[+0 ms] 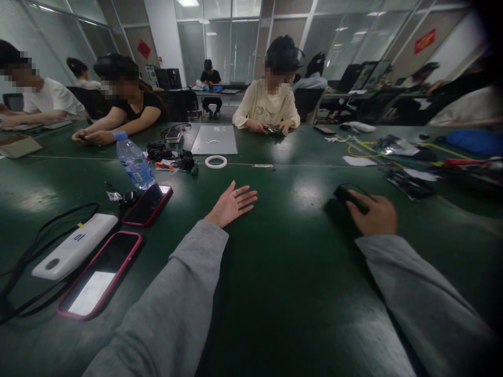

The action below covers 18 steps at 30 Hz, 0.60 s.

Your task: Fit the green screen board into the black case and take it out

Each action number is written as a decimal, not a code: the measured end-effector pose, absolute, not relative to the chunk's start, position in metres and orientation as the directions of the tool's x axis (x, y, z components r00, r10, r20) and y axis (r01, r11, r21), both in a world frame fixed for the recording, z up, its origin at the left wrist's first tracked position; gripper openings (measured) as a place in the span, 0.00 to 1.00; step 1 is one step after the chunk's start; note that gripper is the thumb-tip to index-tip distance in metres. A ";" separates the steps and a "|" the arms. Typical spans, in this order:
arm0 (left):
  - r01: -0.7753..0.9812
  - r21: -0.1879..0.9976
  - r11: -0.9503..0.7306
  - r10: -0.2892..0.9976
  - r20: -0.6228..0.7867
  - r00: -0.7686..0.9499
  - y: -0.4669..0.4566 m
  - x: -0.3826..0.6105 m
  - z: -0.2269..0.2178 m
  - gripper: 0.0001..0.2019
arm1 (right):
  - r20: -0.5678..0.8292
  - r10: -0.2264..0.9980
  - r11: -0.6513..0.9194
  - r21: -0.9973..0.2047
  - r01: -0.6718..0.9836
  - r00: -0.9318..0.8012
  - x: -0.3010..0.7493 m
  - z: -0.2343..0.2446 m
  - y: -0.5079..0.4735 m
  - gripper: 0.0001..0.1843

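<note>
My left hand rests on the green table with its palm turned up and its fingers spread, and nothing lies in it. To the right, my right hand has its thumb and fingers around a dark rectangular object, low over or on the tabletop. My fingers cover part of that object, and its exact kind is unclear. Left of my left forearm lie a phone in a red case, a phone in a pink case and a white device marked "01" with black cables.
A water bottle leans behind the phones. Beyond my left hand are a white tape ring, a silver laptop and black cables. Bagged parts and wires clutter the right. Across the table, a person handles a small object.
</note>
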<state>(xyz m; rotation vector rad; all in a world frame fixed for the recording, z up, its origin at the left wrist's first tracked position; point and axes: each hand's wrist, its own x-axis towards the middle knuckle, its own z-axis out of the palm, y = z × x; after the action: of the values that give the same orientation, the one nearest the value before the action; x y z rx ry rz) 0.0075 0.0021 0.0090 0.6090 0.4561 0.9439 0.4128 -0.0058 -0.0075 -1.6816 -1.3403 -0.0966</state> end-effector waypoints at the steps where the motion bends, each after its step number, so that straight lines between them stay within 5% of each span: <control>1: -0.615 0.666 0.422 0.868 -0.103 0.485 0.003 0.008 0.008 0.22 | 0.609 0.761 0.129 -0.481 0.867 0.225 0.387 -0.009 -0.007 0.19; 4: -0.641 0.682 0.353 0.918 -0.120 0.378 0.005 0.008 0.003 0.20 | 0.661 0.747 0.344 -0.293 0.892 -0.071 0.302 -0.013 -0.014 0.25; 9: -0.602 0.727 0.332 0.914 -0.090 0.396 -0.001 0.010 0.000 0.18 | 0.736 0.643 0.587 -0.295 0.754 -0.212 0.182 -0.013 -0.027 0.28; 18: -0.609 0.762 0.221 0.969 -0.102 0.224 0.003 0.018 -0.004 0.19 | 0.714 0.651 0.625 -0.312 0.715 -0.258 0.153 -0.013 -0.027 0.18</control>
<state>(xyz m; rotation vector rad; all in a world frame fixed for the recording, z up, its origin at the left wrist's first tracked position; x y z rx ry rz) 0.0183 0.0027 -0.0043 0.6652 0.6601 1.2074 0.1530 -0.0267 -0.0125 -1.0760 -1.9767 -0.0931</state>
